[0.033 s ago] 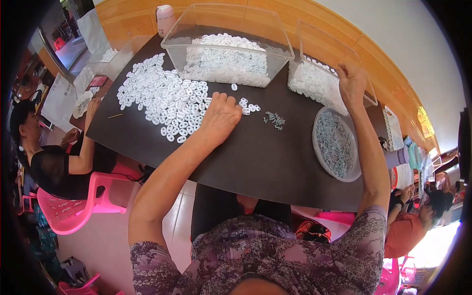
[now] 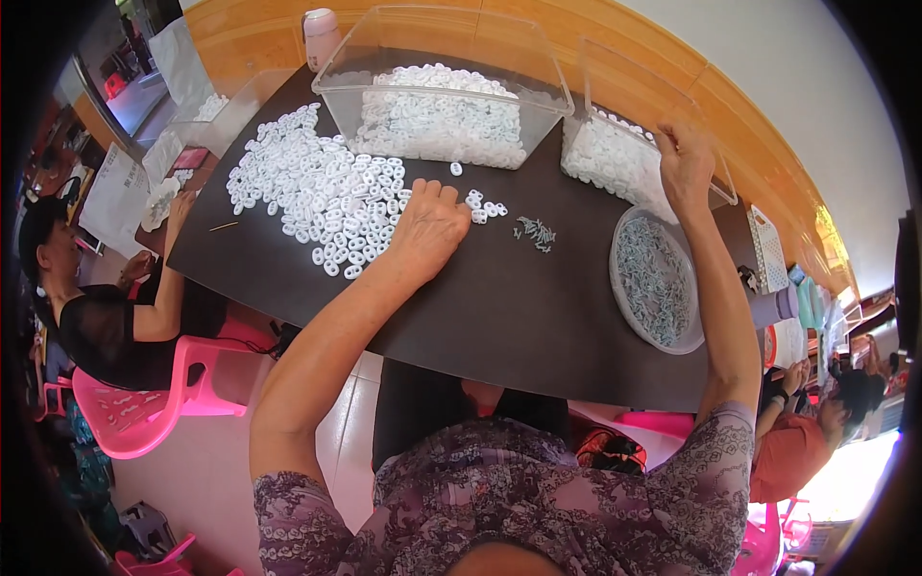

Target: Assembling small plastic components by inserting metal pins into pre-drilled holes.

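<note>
My left hand [image 2: 430, 228] rests curled on the dark table, at the right edge of a heap of small white oval plastic pieces with two holes [image 2: 322, 182]. Its fingers are closed, and what they hold, if anything, is hidden. Just right of its knuckles lie a few more white pieces [image 2: 487, 207]. My right hand [image 2: 689, 171] is raised at the smaller clear bin [image 2: 600, 158], which holds white pieces. Its fingertips are pinched together, with nothing distinguishable between them. Below it stands an oval clear tub [image 2: 699, 331] of small grey-green pieces.
A large clear bin [image 2: 336, 110] of white pieces stands at the back, beside a pink bottle [image 2: 322, 38]. A little pile of grey-green pieces [image 2: 535, 233] lies mid-table. One person [image 2: 106, 307] sits at the left by a pink chair [image 2: 134, 413]; another [image 2: 797, 451] sits at the right.
</note>
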Demonstrator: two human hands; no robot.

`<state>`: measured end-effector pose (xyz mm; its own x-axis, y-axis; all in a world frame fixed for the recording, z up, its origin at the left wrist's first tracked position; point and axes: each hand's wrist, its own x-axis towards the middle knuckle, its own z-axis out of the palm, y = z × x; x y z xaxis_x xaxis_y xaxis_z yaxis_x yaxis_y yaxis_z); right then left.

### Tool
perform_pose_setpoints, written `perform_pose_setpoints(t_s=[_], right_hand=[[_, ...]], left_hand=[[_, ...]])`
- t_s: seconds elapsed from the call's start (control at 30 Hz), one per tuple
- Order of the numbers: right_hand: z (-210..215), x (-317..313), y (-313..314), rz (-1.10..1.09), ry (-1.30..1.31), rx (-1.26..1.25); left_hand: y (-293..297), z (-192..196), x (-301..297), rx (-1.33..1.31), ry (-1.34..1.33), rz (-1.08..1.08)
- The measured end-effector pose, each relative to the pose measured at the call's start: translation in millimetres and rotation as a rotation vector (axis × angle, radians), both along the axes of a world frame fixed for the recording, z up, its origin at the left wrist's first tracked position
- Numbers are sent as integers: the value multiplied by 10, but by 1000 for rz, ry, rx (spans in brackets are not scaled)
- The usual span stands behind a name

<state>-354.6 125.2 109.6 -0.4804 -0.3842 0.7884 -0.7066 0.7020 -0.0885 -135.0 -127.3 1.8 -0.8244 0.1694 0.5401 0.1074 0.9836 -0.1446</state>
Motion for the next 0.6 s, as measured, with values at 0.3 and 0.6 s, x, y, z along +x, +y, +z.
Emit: perform_pose_setpoints(t_s=[0.3,0.6], right_hand=[[-425,1407,-431,673,-681,-48],[-666,1969,-599,785,-1379,-235]], left_hand=[[249,133,363,624,-14,-97],[491,214,793,1364,-151,-163]])
